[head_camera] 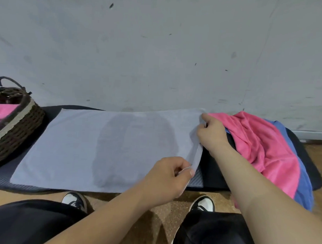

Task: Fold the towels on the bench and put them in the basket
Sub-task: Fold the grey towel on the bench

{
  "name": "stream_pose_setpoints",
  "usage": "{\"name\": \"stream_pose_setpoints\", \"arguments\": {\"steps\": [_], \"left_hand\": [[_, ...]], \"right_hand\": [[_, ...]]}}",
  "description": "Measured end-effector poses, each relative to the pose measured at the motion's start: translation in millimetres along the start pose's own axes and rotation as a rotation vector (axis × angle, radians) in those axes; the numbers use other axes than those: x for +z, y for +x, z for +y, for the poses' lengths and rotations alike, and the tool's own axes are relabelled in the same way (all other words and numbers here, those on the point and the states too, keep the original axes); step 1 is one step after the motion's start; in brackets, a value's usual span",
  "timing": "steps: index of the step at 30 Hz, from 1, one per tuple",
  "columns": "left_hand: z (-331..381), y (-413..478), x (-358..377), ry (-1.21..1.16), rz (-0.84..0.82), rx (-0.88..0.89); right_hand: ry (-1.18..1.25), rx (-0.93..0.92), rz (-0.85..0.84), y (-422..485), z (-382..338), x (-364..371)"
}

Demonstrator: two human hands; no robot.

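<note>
Grey towel [104,147], spread flat along the bench [215,171], long axis running left to right. Pinched at its right short edge: near corner by the left hand [165,178], far corner by the right hand [211,134]. Lies wholly leftward of both grips, toward the wicker basket [17,124]; likely calls for carrying that edge left.

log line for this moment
grey towel flat on bench | left hand pinches near corner | right hand pinches far corner
</note>
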State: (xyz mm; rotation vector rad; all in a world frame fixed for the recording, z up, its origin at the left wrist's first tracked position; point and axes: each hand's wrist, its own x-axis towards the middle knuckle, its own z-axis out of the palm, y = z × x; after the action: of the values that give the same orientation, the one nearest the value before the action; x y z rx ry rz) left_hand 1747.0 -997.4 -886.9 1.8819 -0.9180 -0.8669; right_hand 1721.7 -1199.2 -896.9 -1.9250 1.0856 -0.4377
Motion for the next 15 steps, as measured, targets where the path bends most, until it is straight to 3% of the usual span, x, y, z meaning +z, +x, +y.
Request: {"name": "stream_pose_setpoints", "arguments": {"steps": [7,15], "left_hand": [[19,10,41,-0.062,-0.120,-0.031],[3,-15,-40,0.097,0.005,0.006]], "right_hand": [[-0.068,-0.014,0.113,-8,12,-39],[0.050,-0.163,-0.086,-29,-41,-19]]}}
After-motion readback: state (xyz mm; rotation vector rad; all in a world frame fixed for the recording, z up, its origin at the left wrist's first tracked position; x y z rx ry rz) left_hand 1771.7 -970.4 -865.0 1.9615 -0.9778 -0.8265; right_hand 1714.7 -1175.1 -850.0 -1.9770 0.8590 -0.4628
